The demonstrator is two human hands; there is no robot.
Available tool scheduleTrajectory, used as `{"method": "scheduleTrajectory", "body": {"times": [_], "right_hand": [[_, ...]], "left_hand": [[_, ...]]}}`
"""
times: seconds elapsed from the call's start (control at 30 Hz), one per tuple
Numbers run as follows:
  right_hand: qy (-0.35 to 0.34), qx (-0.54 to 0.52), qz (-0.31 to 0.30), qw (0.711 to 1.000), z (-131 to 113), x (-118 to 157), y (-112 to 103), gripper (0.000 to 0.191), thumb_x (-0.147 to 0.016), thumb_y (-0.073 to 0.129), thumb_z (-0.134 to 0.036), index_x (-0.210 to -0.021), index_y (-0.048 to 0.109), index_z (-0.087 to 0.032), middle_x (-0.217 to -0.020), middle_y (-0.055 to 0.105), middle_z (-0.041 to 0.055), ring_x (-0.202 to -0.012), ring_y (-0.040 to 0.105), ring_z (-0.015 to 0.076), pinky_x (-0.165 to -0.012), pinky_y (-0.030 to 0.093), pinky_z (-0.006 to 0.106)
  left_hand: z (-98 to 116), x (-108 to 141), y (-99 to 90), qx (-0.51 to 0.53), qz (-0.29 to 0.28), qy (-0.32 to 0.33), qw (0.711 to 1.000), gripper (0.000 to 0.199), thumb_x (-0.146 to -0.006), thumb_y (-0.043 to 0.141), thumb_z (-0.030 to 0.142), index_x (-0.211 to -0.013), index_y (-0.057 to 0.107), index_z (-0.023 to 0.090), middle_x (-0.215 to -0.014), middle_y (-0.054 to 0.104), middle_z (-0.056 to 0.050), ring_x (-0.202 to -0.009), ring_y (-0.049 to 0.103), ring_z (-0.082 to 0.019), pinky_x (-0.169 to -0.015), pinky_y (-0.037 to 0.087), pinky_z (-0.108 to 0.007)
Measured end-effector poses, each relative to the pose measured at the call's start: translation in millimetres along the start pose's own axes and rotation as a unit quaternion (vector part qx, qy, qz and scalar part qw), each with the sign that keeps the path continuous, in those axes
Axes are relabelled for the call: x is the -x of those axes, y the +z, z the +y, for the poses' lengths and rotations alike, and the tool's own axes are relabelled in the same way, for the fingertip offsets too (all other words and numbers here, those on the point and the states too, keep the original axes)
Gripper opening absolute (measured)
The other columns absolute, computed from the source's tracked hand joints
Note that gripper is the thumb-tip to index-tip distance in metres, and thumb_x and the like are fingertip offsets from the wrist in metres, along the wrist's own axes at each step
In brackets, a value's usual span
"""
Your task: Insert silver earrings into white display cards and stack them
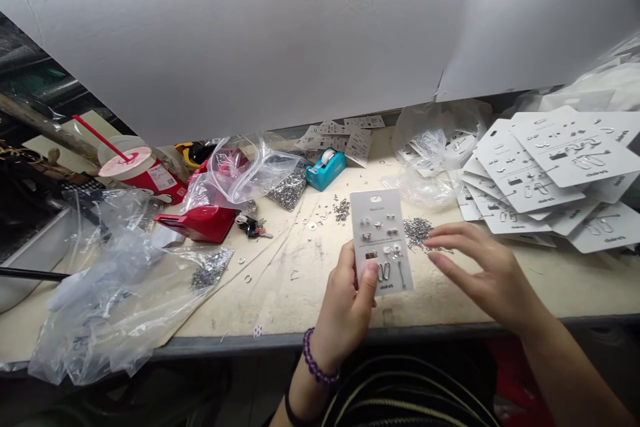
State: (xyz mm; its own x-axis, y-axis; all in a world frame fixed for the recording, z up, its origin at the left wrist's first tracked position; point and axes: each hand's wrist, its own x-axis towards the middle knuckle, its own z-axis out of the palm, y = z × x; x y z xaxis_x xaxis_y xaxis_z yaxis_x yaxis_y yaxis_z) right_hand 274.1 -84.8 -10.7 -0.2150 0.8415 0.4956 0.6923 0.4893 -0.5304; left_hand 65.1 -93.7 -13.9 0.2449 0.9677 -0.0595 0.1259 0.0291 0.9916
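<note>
My left hand (349, 293) grips a white earring card (381, 217) near its lower left corner, thumb on the front. Rows of small studs and some wire hoops are fixed to the card, which is tilted up above the table's front. My right hand (480, 273) is just right of the card, fingers stretched and slightly apart, with nothing visible in them. Its fingertips are beside a pile of small metal pieces (417, 232) on the table. A second, smaller heap of metal bits (342, 209) lies behind the card, to its left.
Filled earring cards (540, 173) are stacked at the right. Behind stand a teal tape dispenser (326, 170) and a clear bag (435, 153). Leftward are a red box (200, 223), keys (254, 227), a tilted red cup (143, 173) and a plastic bag (115, 300). A white panel (280, 40) rises behind.
</note>
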Motion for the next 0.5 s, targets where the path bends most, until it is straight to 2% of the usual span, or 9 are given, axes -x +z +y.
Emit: {"method": "scheduleTrajectory", "body": {"times": [0.1,0.2,0.37,0.5], "right_hand": [[0.086,0.062,-0.035,0.994,19.7,1.1,-3.9,0.016,-0.086,0.049,-0.03,-0.091,0.062,-0.021,-0.09,0.063,0.0041,-0.082,0.059,0.0177,-0.064,0.05,0.03],[0.108,0.102,-0.074,0.986,29.1,-0.7,-3.4,0.022,-0.086,0.045,-0.033,-0.088,0.063,-0.02,-0.088,0.064,0.0046,-0.082,0.059,0.0198,-0.061,0.048,0.031],[0.147,0.139,-0.176,0.963,10.3,-29.2,8.9,0.022,-0.087,0.043,-0.03,-0.088,0.063,-0.022,-0.091,0.065,0.0016,-0.087,0.058,0.0187,-0.064,0.044,0.03],[0.148,0.146,-0.232,0.95,-7.1,-61.1,31.1,0.025,-0.089,0.04,-0.027,-0.089,0.063,-0.02,-0.094,0.064,0.0021,-0.093,0.054,0.0181,-0.066,0.041,0.028]], "left_hand": [[0.6,-2.9,-7.3,0.011,0.047,0.002,0.999,0.032,-0.086,0.047,0.038,-0.112,0.042,0.019,-0.094,0.054,-0.005,-0.062,0.05,-0.009,-0.048,0.045,-0.019],[3.9,-5.1,-13.7,0.032,0.115,0.02,0.993,0.03,-0.084,0.053,0.035,-0.107,0.044,0.019,-0.092,0.056,-0.005,-0.065,0.052,-0.01,-0.048,0.045,-0.018],[8.9,-8.8,-16.9,0.11,0.252,0.091,0.957,0.024,-0.083,0.055,0.033,-0.1,0.046,0.018,-0.089,0.055,-0.003,-0.064,0.054,-0.009,-0.049,0.048,-0.018],[8.0,-10.1,-21.1,0.195,0.284,0.101,0.933,0.025,-0.082,0.056,0.031,-0.103,0.046,0.021,-0.096,0.054,-0.004,-0.072,0.058,-0.011,-0.05,0.051,-0.019]]}}
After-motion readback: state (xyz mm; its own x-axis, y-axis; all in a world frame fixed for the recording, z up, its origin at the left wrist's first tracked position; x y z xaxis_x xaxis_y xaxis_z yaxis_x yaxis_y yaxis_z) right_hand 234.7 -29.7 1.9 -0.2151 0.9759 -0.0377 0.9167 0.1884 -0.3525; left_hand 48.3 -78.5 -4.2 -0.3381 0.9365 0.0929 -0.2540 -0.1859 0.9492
